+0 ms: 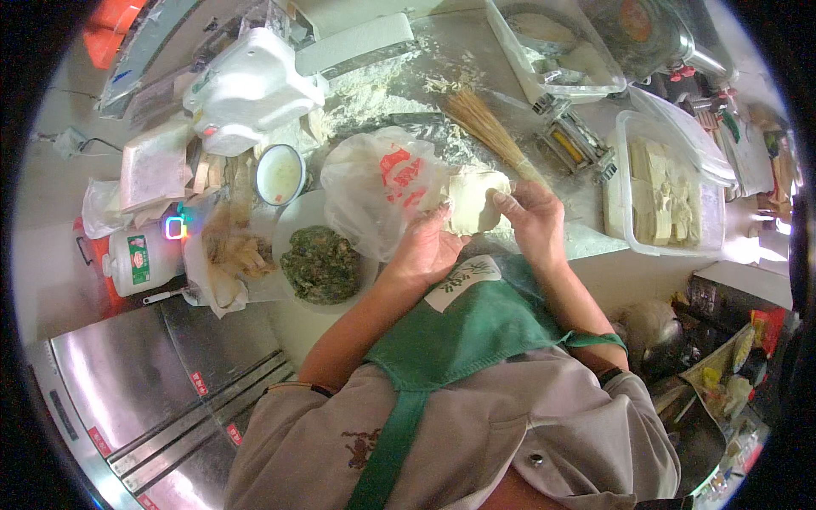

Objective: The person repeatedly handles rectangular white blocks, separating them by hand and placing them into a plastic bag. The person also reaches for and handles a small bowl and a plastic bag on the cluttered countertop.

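Between my two hands is a pale, floury stack of dough wrappers (472, 201). My left hand (428, 242) supports its lower left edge, with the fingers partly beneath it. At the right, my right hand (534, 213) pinches the edge, thumb on top. A thin clear plastic bag (363, 178) with red print lies crumpled just left of the wrappers. Beside the bag, a large pale bowl (364, 290) holds a chopped green filling (320, 264). A white enamel mug (280, 175) with a dark rim stands behind that bowl.
A straw brush (488, 124) lies on the floury worktop (459, 70). To its right are a metal roller attachment (574, 137) and a plastic tub (711, 223) of stacked dough pieces. A white machine (255, 89) stands back left, a white jug (140, 261) far left.
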Available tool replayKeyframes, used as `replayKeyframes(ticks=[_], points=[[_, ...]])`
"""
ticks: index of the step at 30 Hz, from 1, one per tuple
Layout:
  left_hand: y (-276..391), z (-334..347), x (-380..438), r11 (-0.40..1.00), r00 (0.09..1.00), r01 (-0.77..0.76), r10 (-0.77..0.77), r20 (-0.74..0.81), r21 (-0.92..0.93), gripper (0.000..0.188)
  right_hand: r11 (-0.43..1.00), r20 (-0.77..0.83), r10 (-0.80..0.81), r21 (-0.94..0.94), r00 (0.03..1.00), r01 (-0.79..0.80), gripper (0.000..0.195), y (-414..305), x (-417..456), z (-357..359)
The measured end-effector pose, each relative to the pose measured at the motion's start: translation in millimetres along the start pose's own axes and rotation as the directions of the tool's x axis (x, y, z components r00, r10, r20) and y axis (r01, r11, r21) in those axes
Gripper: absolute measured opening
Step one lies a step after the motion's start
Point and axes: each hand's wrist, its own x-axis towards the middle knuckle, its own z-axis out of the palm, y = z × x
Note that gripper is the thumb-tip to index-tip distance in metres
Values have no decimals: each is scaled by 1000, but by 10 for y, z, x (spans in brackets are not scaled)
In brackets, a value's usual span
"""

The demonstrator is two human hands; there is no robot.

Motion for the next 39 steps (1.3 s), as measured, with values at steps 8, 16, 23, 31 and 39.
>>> replayKeyframes(ticks=[8, 16, 23, 31, 39], points=[[-22, 24, 23, 962, 988, -153, 152, 21, 226, 46, 979, -56, 104, 182, 993, -92, 18, 234, 28, 9], [48, -73, 23, 987, 990, -140, 142, -24, 75, 41, 909, 138, 350, 190, 927, -372, 22, 191, -1, 13], [103, -201, 35, 957, 958, -261, 273, -86, 124, 42, 913, 146, 390, 65, 909, -403, 24, 98, -8, 128], [97, -321, 53, 953, 940, -265, 290, -182, 148, 44, 903, 114, 423, 32, 899, -429, 22, 172, -24, 46], [137, -535, 17, 960, 939, -266, 278, -203, 87, 43, 902, 67, 430, -6, 900, -431, 16, 465, -54, -251]])
